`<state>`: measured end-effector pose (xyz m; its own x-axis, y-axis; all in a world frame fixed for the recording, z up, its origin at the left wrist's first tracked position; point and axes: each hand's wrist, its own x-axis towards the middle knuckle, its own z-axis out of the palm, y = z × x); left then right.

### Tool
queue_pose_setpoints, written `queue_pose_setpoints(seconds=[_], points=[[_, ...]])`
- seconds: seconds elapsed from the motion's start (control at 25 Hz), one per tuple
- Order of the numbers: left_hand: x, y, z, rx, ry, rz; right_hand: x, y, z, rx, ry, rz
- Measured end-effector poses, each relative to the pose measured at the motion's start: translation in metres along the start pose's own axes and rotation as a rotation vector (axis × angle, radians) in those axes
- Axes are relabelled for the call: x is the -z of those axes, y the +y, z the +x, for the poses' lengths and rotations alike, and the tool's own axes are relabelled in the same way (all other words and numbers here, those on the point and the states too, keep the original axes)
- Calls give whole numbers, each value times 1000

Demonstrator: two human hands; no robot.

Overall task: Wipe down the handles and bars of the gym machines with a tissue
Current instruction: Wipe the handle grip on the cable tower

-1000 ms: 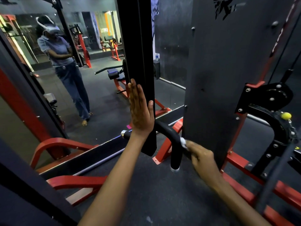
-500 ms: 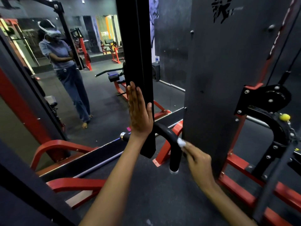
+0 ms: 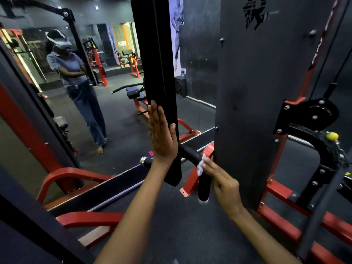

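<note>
Step in hand looked like wiping the bent black handle (image 3: 198, 164) on the cable machine, mid-pass at the bend.

Right hand (image 3: 223, 181): grip closed narrow on a small white tissue (image 3: 200, 165), pinched at the fingertips and pressed against the handle just where it turned downward. Tissue sat at the upper part of the vertical leg, touching the foam.

Left hand (image 3: 162, 136): flat and open, nothing held, palm against the black upright post (image 3: 156, 73), apparently bracing. It was not on the handle.

Handle ran from a chrome end cap (image 3: 144, 161) near the left wrist, passed behind the post, then bent down to a second capped end (image 3: 203, 200) just in front of the dark weight-stack shroud (image 3: 266, 92).

Judgement: the lower vertical leg and the horizontal run behind the post probably remained to be wiped. Next move called for sliding the tissue down the leg toward the bottom cap while wrapping it further round, since only one side was being contacted. Tissue was small, so it could bunch or slip off the foam. Red frame bars (image 3: 285, 197) nearby looked unaddressed.
</note>
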<state>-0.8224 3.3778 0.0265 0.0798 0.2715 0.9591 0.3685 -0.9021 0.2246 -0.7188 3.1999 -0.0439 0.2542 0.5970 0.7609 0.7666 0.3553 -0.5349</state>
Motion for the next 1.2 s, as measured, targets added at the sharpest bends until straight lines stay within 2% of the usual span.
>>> queue_pose_setpoints(seconds=[0.08,0.16,0.24,0.32,0.4,0.44,0.52,0.56,0.64,0.72,0.8,0.88,0.96,1.04,1.16,1.2], points=[[-1,0,-1,13,3,-5,-4,5,11,8,13,-40],[-1,-1,1,16,-15,1,-27,-9,50,-44,-75,-95],[1,-2,1,3,-34,17,-42,-25,69,56,-233,-198],[5,-3,1,-10,-42,44,-32,-13,56,216,-318,-231],[7,-1,1,-14,-57,49,-7,3,20,227,-247,-156],[7,2,1,-5,-60,48,-1,7,2,103,-163,-76],[4,5,-3,23,-39,47,-1,4,3,-356,-9,29],[2,5,-5,28,-24,48,-7,5,25,-567,-25,50],[0,7,-7,28,-15,51,-19,13,80,-956,-367,286],[-1,5,-8,14,-22,47,-19,8,128,-1195,-593,692],[0,3,-9,1,-19,48,-15,-3,146,-1157,-716,765],[0,4,-8,8,-26,39,-16,-13,130,-1002,-750,649],[0,2,-12,10,-33,25,-11,-6,97,-875,-605,536],[0,1,-15,-18,-19,32,-8,8,56,-766,-450,557],[4,3,-13,-26,-24,17,-13,25,17,-864,-371,781],[5,2,-12,-24,-17,20,-14,26,8,-904,-383,784]])
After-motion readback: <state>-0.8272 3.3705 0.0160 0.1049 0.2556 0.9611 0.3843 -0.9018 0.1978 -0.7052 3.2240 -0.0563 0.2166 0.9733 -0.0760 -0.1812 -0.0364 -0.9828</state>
